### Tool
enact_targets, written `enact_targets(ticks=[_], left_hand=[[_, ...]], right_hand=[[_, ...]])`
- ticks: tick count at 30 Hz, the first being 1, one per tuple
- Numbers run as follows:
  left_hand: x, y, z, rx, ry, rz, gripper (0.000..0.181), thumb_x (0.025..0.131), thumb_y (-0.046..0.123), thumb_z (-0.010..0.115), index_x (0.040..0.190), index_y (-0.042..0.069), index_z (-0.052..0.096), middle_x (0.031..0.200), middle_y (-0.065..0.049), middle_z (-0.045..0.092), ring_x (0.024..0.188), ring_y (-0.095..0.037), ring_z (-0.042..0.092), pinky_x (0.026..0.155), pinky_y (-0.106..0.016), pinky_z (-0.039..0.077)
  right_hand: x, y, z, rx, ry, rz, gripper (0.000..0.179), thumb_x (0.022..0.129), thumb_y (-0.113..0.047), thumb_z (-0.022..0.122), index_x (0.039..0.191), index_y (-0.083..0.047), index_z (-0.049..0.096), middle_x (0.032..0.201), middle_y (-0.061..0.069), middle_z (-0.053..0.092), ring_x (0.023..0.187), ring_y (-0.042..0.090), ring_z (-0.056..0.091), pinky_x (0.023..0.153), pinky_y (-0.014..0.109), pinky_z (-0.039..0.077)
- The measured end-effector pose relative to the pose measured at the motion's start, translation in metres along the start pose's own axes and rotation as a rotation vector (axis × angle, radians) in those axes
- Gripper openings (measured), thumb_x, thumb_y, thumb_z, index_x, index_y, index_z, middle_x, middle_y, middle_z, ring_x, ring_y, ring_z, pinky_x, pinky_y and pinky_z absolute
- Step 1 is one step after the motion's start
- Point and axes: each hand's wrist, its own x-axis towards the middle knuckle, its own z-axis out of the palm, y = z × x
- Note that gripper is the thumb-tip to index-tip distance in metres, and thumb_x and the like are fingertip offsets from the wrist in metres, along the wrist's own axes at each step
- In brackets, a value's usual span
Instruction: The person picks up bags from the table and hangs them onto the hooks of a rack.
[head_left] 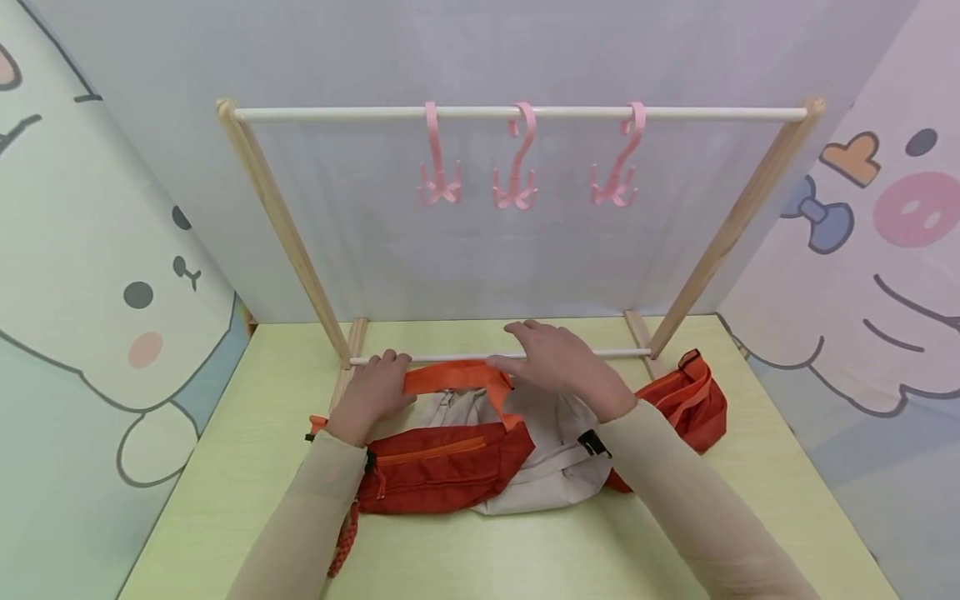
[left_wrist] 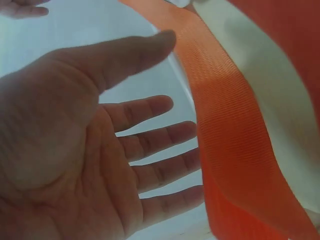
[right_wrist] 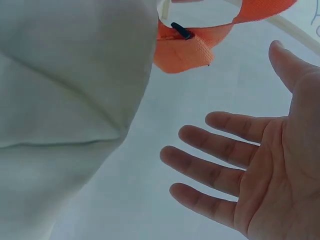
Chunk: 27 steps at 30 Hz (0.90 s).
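A red waist bag (head_left: 438, 471) with an orange zip lies on the table, over a beige fabric bag (head_left: 547, 475). Its orange strap (head_left: 453, 377) loops up behind it and shows close up in the left wrist view (left_wrist: 225, 125). My left hand (head_left: 372, 396) is beside the strap's left end, fingers extended and their tips at its edge; whether they touch it I cannot tell. My right hand (head_left: 566, 367) hovers over the beige bag. In the right wrist view its fingers (right_wrist: 205, 167) are spread and hold nothing, apart from the beige cloth (right_wrist: 75, 100).
Behind the bags stands a wooden rack with a white top rail (head_left: 337, 115) and a low rail (head_left: 622, 353). Three pink hooks (head_left: 515, 179) hang from the top. A red strapped bundle (head_left: 697, 408) lies at the right, and a braided red cord (head_left: 345, 542) at front left.
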Motion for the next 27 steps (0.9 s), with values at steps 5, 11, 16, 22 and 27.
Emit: enact_targets(ticks=[5, 11, 16, 22, 27], left_hand=[[0.008, -0.002, 0.004, 0.013, -0.048, -0.015, 0.05, 0.096, 0.02, 0.078, 0.136, -0.004, 0.061, 0.122, -0.023, 0.062, 0.105, -0.041, 0.061, 0.094, -0.057, 0.053], [0.014, -0.007, 0.015, 0.003, -0.113, -0.049, 0.04, 0.099, 0.013, 0.072, 0.134, -0.005, 0.061, 0.119, -0.022, 0.062, 0.101, -0.037, 0.062, 0.089, -0.053, 0.055], [0.015, -0.008, 0.018, -0.006, -0.114, -0.05, 0.02, 0.099, 0.005, 0.068, 0.118, -0.002, 0.065, 0.102, -0.016, 0.065, 0.084, -0.028, 0.06, 0.075, -0.044, 0.054], [0.014, -0.011, 0.016, -0.013, -0.107, -0.028, 0.011, 0.104, -0.004, 0.055, 0.098, 0.004, 0.06, 0.084, -0.009, 0.058, 0.074, -0.024, 0.051, 0.065, -0.04, 0.044], [0.014, -0.014, 0.012, -0.012, -0.046, -0.035, 0.007, 0.105, -0.001, 0.053, 0.108, -0.001, 0.059, 0.089, -0.014, 0.061, 0.077, -0.027, 0.061, 0.068, -0.044, 0.053]], right_hand=[[0.018, -0.008, 0.005, 0.018, -0.048, -0.002, 0.088, 0.1, -0.075, 0.051, 0.158, -0.009, 0.05, 0.156, 0.015, 0.053, 0.138, 0.034, 0.055, 0.11, 0.054, 0.046], [0.03, -0.014, 0.012, 0.069, -0.096, 0.029, 0.076, 0.102, -0.061, 0.061, 0.154, -0.006, 0.052, 0.149, 0.012, 0.059, 0.126, 0.029, 0.063, 0.105, 0.051, 0.05], [0.032, -0.016, 0.017, 0.079, -0.119, 0.046, 0.071, 0.103, -0.056, 0.064, 0.152, -0.006, 0.052, 0.142, 0.01, 0.064, 0.112, 0.023, 0.067, 0.099, 0.047, 0.053], [0.033, -0.019, 0.019, 0.104, -0.138, 0.046, 0.07, 0.103, -0.054, 0.065, 0.152, -0.006, 0.053, 0.14, 0.01, 0.064, 0.109, 0.022, 0.066, 0.098, 0.046, 0.053], [0.031, -0.019, 0.017, 0.107, -0.126, 0.052, 0.074, 0.102, -0.053, 0.067, 0.155, -0.005, 0.049, 0.146, 0.011, 0.061, 0.119, 0.025, 0.065, 0.102, 0.047, 0.052]])
